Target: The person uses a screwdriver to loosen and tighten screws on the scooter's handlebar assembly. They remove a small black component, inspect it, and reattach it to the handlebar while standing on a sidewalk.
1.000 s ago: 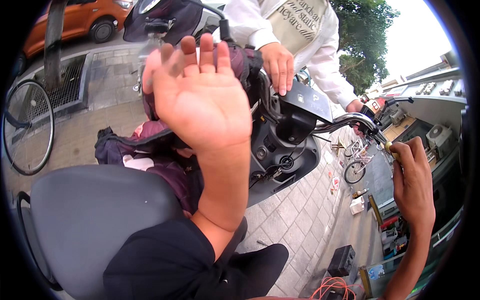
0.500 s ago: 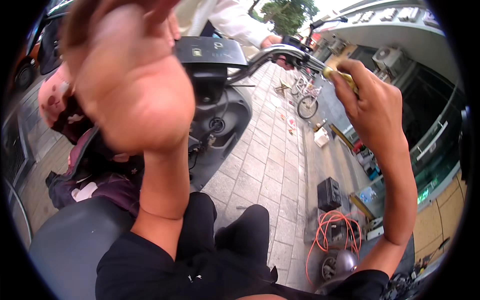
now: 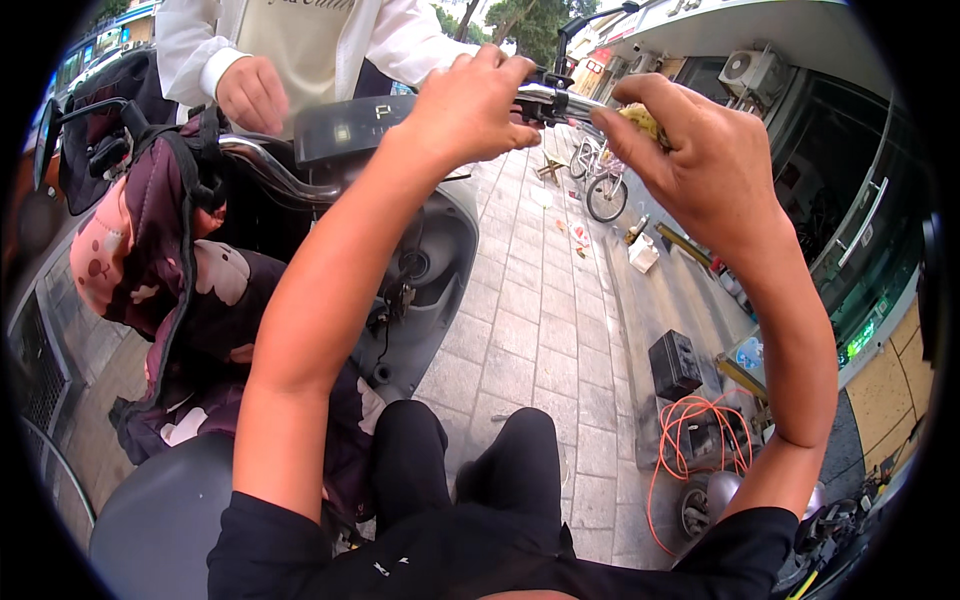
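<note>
left hand: arm outstretched at handlebar, can't tell if gripping
right hand: elbow bent, pinching yellowish piece

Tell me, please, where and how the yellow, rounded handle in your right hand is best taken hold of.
Probably around the thick body of the yellow, rounded handle, wrapped from the right: what shows of it looks chunky and bulging, and the curved, shiny silver metal handlebar crowds its left side.
</note>
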`<state>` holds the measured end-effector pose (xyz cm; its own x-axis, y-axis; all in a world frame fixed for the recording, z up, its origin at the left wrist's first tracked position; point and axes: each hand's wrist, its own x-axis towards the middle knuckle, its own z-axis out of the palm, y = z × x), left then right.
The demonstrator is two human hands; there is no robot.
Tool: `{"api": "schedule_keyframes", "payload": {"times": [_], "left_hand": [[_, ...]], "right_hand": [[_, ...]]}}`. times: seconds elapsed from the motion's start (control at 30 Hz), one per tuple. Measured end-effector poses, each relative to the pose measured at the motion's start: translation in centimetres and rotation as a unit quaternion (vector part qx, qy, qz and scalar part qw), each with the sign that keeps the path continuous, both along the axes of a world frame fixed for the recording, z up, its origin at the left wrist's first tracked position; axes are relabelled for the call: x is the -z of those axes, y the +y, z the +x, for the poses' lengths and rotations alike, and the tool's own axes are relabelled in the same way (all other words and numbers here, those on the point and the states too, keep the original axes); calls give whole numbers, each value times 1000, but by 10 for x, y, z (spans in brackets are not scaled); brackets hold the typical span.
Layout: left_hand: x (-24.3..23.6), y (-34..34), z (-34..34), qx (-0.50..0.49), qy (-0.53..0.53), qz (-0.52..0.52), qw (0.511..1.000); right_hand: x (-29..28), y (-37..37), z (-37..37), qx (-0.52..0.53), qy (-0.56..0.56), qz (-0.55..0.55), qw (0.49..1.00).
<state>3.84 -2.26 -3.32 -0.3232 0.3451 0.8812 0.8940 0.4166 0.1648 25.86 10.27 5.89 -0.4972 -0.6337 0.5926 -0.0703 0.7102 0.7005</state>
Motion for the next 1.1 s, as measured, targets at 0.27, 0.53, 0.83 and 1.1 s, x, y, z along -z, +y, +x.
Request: {"api": "schedule_keyframes", "payload": {"times": [0.27, 0.53, 0.83, 1.1], "left_hand": [[4, 20, -11, 59, -15, 63, 996], [8, 34, -16, 73, -51, 86, 992], [1, 36, -1, 58, -134, 99, 984], [0, 32, -3, 60, -146, 91, 983]], "right_hand": [[-4, 3, 3, -8, -24, 95, 995], [4, 2, 13, -1, -65, -56, 996], [5, 8, 15, 174, -89, -151, 969], [0, 12, 11, 72, -19, 57, 996]]}}
